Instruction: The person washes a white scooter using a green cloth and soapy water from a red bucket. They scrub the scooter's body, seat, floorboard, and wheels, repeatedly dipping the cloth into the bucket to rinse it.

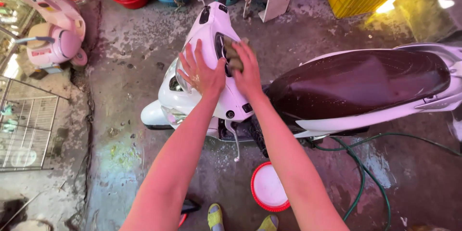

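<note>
While the white scooter stands across the wet concrete floor, its long axis runs from the dark brown seat at the right to the front panel at the left, and the handlebar head points away from us toward the tubs and crates by the wall. We see our left hand spread wide and flat on the front cover, holding nothing, only steadying the body. Our right hand is closed on a brownish sponge, pressed against the dark dial area at the top of the handlebar head. In our judgement the wiping goes best with short strokes that follow the curve of the panel, the flat hand kept braced so the steering does not swing, and light pressure over the glass. A green hose loops on the floor under the seat, and a red basin of pale water sits just by our feet, near enough for rinsing. A pink toy ride-on stands well apart at the left.
</note>
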